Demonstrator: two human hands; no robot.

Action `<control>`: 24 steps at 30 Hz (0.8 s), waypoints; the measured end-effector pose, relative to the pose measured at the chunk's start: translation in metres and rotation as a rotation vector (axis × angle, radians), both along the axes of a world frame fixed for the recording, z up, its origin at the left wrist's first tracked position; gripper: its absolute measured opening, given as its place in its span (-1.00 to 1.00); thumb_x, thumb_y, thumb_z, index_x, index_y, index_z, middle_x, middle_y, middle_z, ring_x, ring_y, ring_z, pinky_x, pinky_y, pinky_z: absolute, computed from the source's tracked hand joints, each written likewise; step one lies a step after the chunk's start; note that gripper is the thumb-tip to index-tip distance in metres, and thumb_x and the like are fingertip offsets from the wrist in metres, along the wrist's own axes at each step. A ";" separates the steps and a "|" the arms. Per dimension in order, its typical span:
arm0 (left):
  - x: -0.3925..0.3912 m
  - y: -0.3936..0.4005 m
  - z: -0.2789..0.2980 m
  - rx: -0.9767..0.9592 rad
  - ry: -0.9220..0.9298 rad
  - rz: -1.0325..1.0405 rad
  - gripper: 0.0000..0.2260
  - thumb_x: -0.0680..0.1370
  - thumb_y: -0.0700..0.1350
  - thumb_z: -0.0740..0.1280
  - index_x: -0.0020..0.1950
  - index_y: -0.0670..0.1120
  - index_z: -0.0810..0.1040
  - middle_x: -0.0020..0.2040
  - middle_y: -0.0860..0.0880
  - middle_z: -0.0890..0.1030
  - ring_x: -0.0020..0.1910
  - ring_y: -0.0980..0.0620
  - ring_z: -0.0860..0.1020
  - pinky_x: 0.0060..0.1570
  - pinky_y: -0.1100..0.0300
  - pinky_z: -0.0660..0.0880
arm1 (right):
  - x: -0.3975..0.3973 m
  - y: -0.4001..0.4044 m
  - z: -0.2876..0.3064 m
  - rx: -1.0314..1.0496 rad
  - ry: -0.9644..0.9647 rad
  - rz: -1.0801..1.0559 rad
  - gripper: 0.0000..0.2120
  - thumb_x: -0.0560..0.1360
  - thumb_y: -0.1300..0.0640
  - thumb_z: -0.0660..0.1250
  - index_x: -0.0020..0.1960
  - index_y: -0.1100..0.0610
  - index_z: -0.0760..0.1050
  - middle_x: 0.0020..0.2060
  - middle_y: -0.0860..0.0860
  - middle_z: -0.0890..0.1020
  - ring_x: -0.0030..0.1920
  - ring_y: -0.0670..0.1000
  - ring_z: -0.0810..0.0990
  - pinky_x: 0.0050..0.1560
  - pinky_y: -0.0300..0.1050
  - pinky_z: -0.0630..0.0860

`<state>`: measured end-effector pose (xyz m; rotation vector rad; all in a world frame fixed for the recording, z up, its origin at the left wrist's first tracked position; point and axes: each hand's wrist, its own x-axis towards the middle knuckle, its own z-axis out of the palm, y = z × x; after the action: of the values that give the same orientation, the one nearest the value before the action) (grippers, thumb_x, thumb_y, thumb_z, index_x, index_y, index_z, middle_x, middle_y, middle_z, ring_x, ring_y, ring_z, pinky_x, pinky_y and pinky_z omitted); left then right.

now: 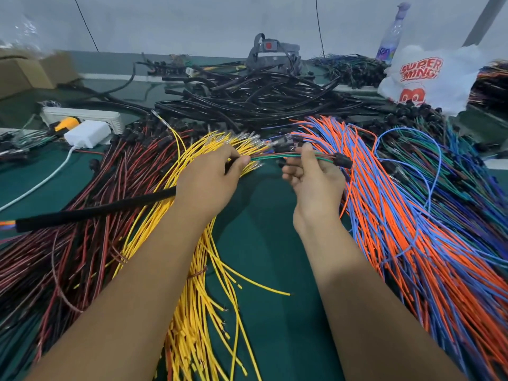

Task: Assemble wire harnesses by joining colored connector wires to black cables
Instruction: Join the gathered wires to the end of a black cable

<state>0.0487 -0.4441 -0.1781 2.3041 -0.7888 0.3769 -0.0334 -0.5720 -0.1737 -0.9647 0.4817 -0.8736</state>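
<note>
A thin bundle of green and red wires [270, 157] stretches between a worker's two hands above the middle of a green bench [264, 243], its black connector [343, 160] hanging just past the right hand [316, 182] toward 3 o'clock. The left hand [210, 180] pinches the bundle's free end together with the mouth of a black cable sleeve [93, 210], which trails off toward 9 o'clock; the right hand's grip is clamped on the wires near the connector. The step in hand appears to be feeding the colored leads into the black sleeve, and the next move likely calls for keeping the strands gathered and straight while the sleeve slides along them. Yellow wires [198, 270] fan out beneath the left forearm, dark red ones [82, 243] at 8 o'clock, orange and blue ones [398, 229] at 4 o'clock. A heap of black cables [261, 97] lies at 12 o'clock, a printed plastic bag [428, 75] at 2 o'clock. Loose strands crowding both hands could snag the bundle.
</note>
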 end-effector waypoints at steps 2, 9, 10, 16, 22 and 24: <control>0.000 0.001 -0.003 0.056 0.041 -0.010 -0.80 0.62 0.17 0.11 0.00 0.14 0.47 -0.40 0.03 0.45 -0.39 0.06 0.44 -0.41 0.17 0.24 | 0.000 0.002 -0.001 -0.127 0.039 -0.062 -0.81 0.58 0.19 0.32 -0.21 0.14 0.56 -0.40 0.00 0.58 -0.45 -0.13 0.53 -0.40 -0.28 0.49; -0.001 0.006 -0.001 0.091 0.033 -0.090 -0.76 0.53 0.28 0.21 -0.05 0.16 0.51 -0.36 0.10 0.49 -0.33 0.16 0.45 -0.37 0.20 0.30 | -0.002 0.001 -0.001 -0.251 0.080 -0.101 -0.85 0.57 0.12 0.34 -0.16 0.05 0.61 -0.31 -0.15 0.63 -0.31 -0.26 0.54 -0.22 -0.36 0.44; -0.001 0.006 -0.001 0.107 0.016 -0.098 -0.76 0.53 0.27 0.22 -0.03 0.15 0.52 -0.35 0.09 0.50 -0.32 0.16 0.45 -0.36 0.20 0.34 | -0.002 0.001 -0.001 -0.255 0.074 -0.102 -0.84 0.57 0.12 0.34 -0.17 0.05 0.62 -0.33 -0.16 0.63 -0.32 -0.26 0.54 -0.23 -0.39 0.44; 0.002 0.006 -0.001 0.146 0.007 -0.141 -0.73 0.59 0.22 0.13 -0.10 0.11 0.52 -0.39 0.06 0.47 -0.37 0.13 0.43 -0.41 0.19 0.21 | -0.004 0.001 0.000 -0.353 0.034 -0.062 -0.85 0.58 0.12 0.32 -0.11 0.05 0.65 -0.20 -0.11 0.67 -0.18 -0.26 0.59 -0.13 -0.42 0.47; 0.003 0.005 0.000 0.278 0.002 -0.185 -0.62 0.60 0.22 0.08 -0.19 0.04 0.52 -0.41 0.02 0.46 -0.36 0.07 0.44 -0.42 0.18 0.19 | -0.004 0.004 0.004 -0.493 0.049 -0.090 -0.79 0.55 0.04 0.33 -0.25 -0.07 0.63 -0.29 -0.13 0.64 -0.16 -0.01 0.61 -0.07 -0.01 0.53; 0.003 0.007 -0.001 0.251 0.031 -0.213 -0.60 0.60 0.22 0.06 -0.20 0.01 0.51 -0.40 0.02 0.46 -0.35 0.06 0.43 -0.40 0.16 0.22 | -0.004 0.003 0.002 -0.473 0.051 -0.069 -0.77 0.59 0.07 0.29 -0.20 -0.05 0.63 -0.31 -0.16 0.65 -0.20 -0.12 0.59 -0.08 -0.10 0.52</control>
<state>0.0514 -0.4372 -0.1792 2.4160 -1.1080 0.1528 -0.0375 -0.5689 -0.1715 -1.4108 0.3581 -1.0517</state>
